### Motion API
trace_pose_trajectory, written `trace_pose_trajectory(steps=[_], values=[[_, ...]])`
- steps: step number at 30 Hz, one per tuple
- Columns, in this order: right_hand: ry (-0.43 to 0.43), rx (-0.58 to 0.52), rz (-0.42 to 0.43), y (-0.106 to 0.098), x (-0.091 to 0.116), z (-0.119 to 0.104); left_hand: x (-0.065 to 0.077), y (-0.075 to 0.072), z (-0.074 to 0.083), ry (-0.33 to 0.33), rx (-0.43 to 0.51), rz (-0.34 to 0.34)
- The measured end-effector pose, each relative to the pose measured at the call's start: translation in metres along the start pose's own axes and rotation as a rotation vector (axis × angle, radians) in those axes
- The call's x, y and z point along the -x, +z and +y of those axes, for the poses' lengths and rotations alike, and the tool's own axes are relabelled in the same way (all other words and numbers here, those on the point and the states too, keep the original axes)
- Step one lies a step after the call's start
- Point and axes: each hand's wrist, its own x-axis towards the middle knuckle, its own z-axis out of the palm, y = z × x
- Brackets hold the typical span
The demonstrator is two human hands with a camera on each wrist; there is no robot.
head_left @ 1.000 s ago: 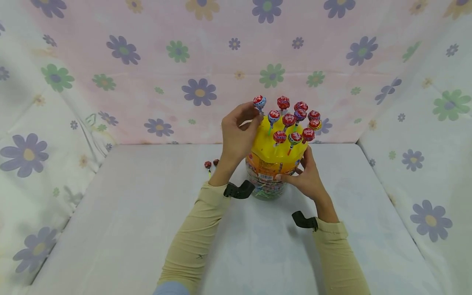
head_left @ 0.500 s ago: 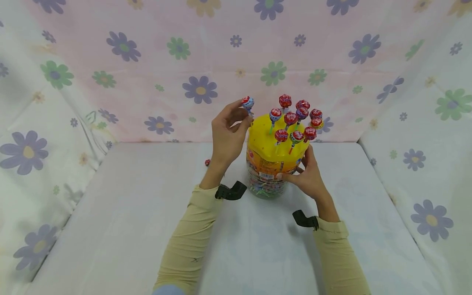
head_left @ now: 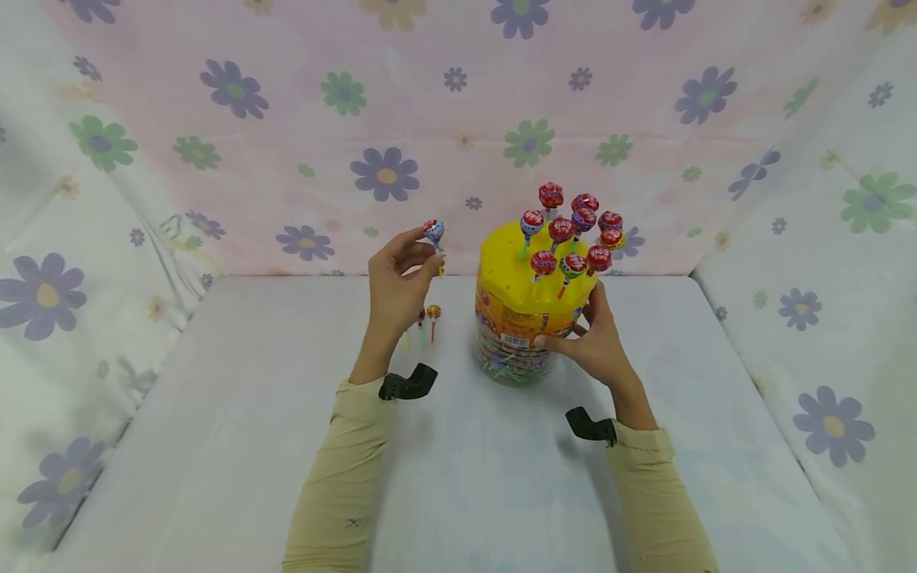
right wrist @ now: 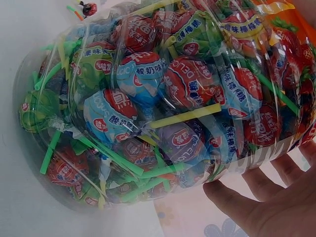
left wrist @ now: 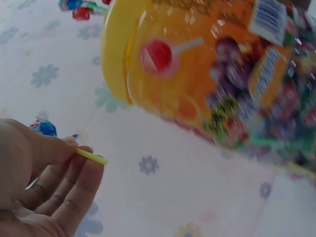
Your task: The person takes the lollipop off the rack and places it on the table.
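Note:
My left hand (head_left: 396, 293) pinches a lollipop (head_left: 433, 230) in a blue and red wrapper, left of the jar and above the table. In the left wrist view its yellow stick (left wrist: 92, 156) pokes out past the thumb and finger. A clear plastic jar (head_left: 512, 358) full of wrapped lollipops stands upright on the table. My right hand (head_left: 600, 342) grips its right side, thumb at the front and fingers reaching behind. Several lollipops (head_left: 561, 230) stand upright in the jar's yellow lid (head_left: 505, 274), mostly at its middle and right.
Loose lollipops (head_left: 433, 313) lie on the white table (head_left: 236, 414) just behind the left wrist, partly hidden by it. A flowered pink cloth (head_left: 286, 159) hangs along the back of the table, with white flowered cloth at both sides.
My left hand has moved left and slightly down from the lid's left edge, carrying the blue and red lollipop. My right hand stays on the jar. More of the loose lollipops shows now.

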Motion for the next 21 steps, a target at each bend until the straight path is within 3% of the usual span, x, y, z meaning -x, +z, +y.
trace_pose_trajectory(steps=[5, 9, 14, 16, 21], values=[[-0.008, 0.006, 0.002, 0.001, -0.001, -0.001, 0.012, -0.025, -0.017, -0.082, -0.113, -0.036], [-0.002, 0.011, 0.006, 0.001, -0.001, 0.0, 0.022, -0.042, -0.028, -0.186, -0.176, -0.058], [0.002, 0.012, 0.006, 0.0, 0.0, 0.0, 0.036, -0.06, -0.052, -0.324, -0.263, -0.053], [0.001, 0.01, 0.005, 0.0, 0.0, 0.0, 0.041, -0.068, -0.068, -0.36, -0.318, -0.058], [-0.002, 0.007, 0.001, -0.001, 0.0, 0.0, 0.051, -0.078, -0.089, -0.45, -0.425, -0.087]])
